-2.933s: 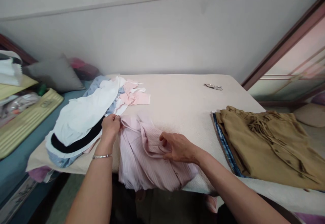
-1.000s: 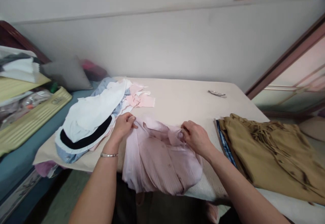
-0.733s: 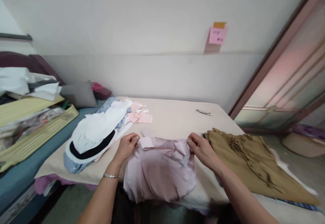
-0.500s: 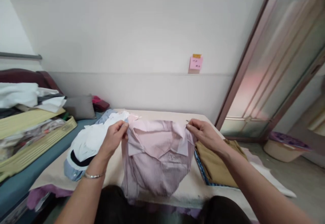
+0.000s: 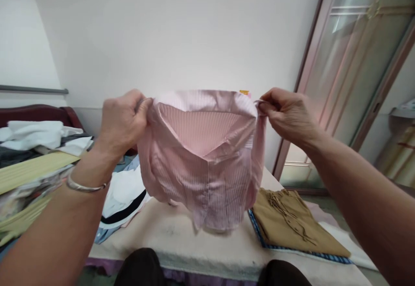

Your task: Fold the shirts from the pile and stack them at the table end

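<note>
Pink striped shirt (image 5: 201, 182) hangs at my twelve o'clock, its collar and shoulders stretched along a nine-to-three line, the body drooping beneath. My left hand (image 5: 121, 119) pinches the nine-o'clock shoulder, thumb closed against the fingers; my right hand (image 5: 288, 115) pinches the three-o'clock one, just as closed. Neither looks clearly nearer the shirt's middle. Further out, white clothing (image 5: 125, 186) lies at ten o'clock and a folded brown garment (image 5: 292, 221) at two, both on the pale cover (image 5: 168, 238).
</note>
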`<state>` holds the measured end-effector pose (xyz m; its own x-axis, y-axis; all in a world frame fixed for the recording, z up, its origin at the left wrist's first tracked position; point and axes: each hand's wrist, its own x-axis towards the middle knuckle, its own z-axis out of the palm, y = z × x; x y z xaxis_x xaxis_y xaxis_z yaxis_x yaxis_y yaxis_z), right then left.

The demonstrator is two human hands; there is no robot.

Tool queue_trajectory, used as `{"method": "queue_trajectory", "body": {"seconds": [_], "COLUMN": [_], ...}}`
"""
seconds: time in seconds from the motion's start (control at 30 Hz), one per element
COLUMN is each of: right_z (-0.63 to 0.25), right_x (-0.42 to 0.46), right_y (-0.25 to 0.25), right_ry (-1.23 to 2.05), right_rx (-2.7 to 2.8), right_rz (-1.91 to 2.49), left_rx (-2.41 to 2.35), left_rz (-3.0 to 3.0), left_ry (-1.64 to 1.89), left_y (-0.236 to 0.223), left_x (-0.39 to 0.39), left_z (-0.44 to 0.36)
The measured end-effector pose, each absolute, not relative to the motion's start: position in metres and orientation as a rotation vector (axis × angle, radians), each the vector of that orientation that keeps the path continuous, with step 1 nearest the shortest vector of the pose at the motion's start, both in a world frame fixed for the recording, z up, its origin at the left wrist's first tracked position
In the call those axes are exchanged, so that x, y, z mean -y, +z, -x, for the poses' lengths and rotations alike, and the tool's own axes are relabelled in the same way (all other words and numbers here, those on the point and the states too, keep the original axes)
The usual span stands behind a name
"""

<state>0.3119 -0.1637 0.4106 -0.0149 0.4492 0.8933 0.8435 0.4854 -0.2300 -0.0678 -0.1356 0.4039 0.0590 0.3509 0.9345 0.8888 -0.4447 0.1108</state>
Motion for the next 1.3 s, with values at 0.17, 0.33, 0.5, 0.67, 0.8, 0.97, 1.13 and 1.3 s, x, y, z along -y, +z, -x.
{"method": "queue_trajectory", "body": {"seconds": [0.17, 0.33, 0.5, 0.67, 0.8, 0.97, 1.13, 1.3], "right_z": [-0.327, -0.338, -0.354, -0.357, -0.35, -0.346, -0.348, -0.335], "right_x": [0.08, 0.0, -0.029, 0.003, 0.03, 0.035, 0.049, 0.069], "right_y": [0.35, 0.311, 0.356, 0.333, 0.22, 0.065, -0.011, -0.009], "right_ry": [-0.544, -0.539, -0.691, -0.708, -0.5, -0.061, 0.144, 0.021], "right_rx": [1.728, 1.749, 1.614, 1.645, 1.818, 2.098, 2.194, 2.064], "right_rz": [1.504, 1.712, 1.502, 1.319, 1.459, 1.819, 1.966, 2.103], "left_rx": [1.514, 1.561, 1.422, 1.277, 1.461, 1.752, 1.829, 1.872], "left_rz": [2.021, 2.152, 2.025, 1.924, 2.101, 2.558, 2.735, 2.436], "left_ry": [-1.096, -1.124, -1.296, -1.268, -1.01, -0.457, -0.112, -0.336], "left_y": [0.341, 0.298, 0.341, 0.318, 0.21, 0.068, -0.001, 0.002], "left_x": [0.041, -0.041, -0.076, -0.051, -0.028, -0.027, -0.017, 0.007], "left_z": [0.045, 0.007, -0.007, 0.002, 0.013, 0.016, 0.017, 0.009]}}
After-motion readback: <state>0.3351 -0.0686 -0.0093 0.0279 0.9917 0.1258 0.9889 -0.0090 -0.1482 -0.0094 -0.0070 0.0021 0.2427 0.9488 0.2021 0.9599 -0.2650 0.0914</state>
